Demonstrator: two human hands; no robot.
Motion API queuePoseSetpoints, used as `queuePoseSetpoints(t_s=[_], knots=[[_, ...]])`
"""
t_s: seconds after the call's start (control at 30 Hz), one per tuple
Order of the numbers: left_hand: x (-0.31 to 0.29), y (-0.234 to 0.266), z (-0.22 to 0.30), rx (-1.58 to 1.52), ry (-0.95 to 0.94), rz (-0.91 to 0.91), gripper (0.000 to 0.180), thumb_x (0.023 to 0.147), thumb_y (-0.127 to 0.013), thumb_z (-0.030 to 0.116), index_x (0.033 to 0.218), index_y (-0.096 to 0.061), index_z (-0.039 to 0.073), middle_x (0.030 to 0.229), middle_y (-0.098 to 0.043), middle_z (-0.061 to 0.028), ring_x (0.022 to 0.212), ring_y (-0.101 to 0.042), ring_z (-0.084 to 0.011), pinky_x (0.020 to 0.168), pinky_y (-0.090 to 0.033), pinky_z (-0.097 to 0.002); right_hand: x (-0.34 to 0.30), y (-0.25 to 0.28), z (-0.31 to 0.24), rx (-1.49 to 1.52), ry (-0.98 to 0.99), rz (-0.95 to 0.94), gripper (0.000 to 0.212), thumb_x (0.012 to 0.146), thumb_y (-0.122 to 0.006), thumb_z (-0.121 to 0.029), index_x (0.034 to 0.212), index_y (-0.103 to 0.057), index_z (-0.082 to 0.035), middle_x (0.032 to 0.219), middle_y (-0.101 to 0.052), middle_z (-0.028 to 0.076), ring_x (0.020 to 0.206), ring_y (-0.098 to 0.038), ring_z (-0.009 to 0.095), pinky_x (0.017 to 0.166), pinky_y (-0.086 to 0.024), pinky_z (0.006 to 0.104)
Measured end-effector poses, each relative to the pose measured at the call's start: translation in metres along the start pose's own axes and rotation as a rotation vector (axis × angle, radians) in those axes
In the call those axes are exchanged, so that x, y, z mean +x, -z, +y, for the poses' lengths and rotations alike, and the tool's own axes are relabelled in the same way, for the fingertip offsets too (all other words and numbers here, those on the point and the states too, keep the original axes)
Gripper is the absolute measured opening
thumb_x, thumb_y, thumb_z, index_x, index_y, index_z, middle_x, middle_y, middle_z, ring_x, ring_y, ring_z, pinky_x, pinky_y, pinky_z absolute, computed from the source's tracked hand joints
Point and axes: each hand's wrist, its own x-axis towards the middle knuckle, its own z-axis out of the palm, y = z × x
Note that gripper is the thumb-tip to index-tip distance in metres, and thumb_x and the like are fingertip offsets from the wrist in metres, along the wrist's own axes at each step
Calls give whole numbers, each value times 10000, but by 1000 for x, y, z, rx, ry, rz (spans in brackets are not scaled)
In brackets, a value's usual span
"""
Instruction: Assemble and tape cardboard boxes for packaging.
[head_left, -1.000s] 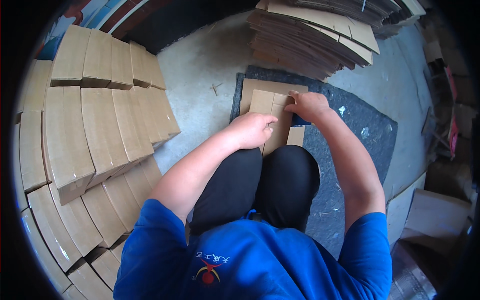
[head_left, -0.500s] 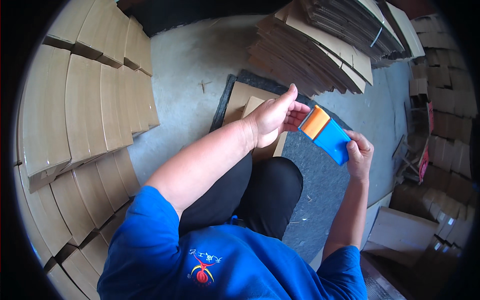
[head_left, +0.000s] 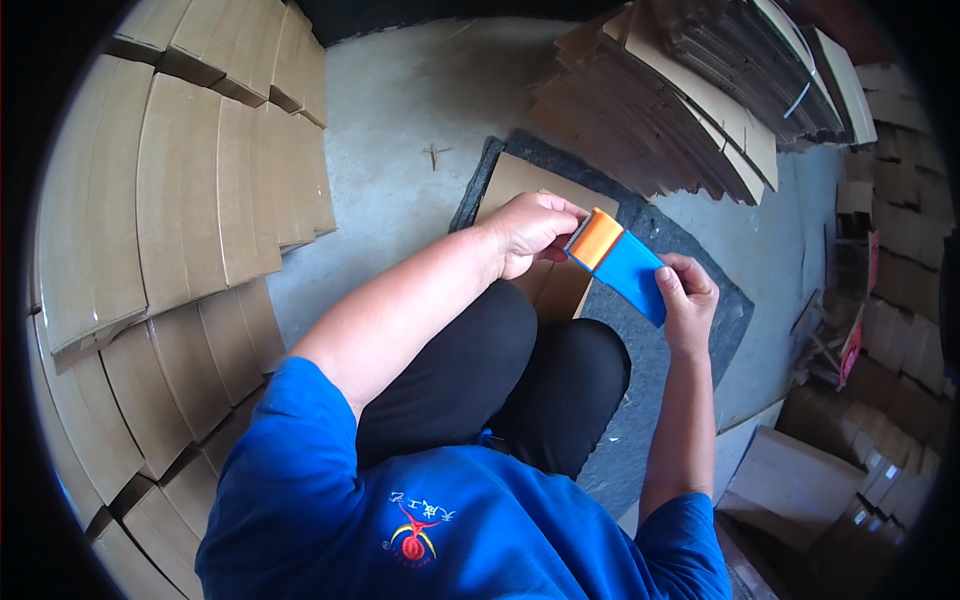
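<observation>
A blue and orange packing tape dispenser (head_left: 627, 270) is held up in front of my knees, tilted, its toothed metal edge toward the left. My right hand (head_left: 687, 298) grips its blue end between thumb and fingers. At the toothed edge, my left hand (head_left: 530, 232) has thumb and fingertips pinched together; whatever is between them is too small to make out. Below the hands, a cardboard box (head_left: 562, 292) stands by my knees, partly hidden by my left hand and legs.
Closed cartons (head_left: 100, 190) are stacked high along the left. Flattened cardboard sheets (head_left: 660, 110) lie piled at the far right. A dark mat (head_left: 720, 300) covers part of the grey floor (head_left: 400, 100). More boxes (head_left: 800, 475) stand at the right.
My left hand has gone from spread fingers to a pinch at the dispenser's toothed edge. The dispenser and my right hand have shifted slightly left in the picture, as the view has also moved.
</observation>
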Motion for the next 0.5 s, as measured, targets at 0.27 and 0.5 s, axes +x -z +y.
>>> queuePoseSetpoints(t_s=[0.27, 0.5], knots=[[12, 82, -22, -35, -21, 320, 164, 979, -611, 136, 1098, -631, 26, 910, -642, -33, 734, -569, -90, 700, -501, -248, 11, 27, 4, -247, -130, -93, 255, 817, -811, -229, 921, -713, -19, 781, -659, 5, 726, -587, 76, 676, -494, 246], [42, 92, -35, -122, 0, 364, 191, 931, -696, 169, 1072, -633, 57, 831, -630, 9, 705, -549, -70, 647, -459, -224, 26, 43, 43, -281, -174, -106, 248, 815, -798, -237, 914, -718, -25, 783, -664, 11, 731, -591, 79, 683, -501, 257]])
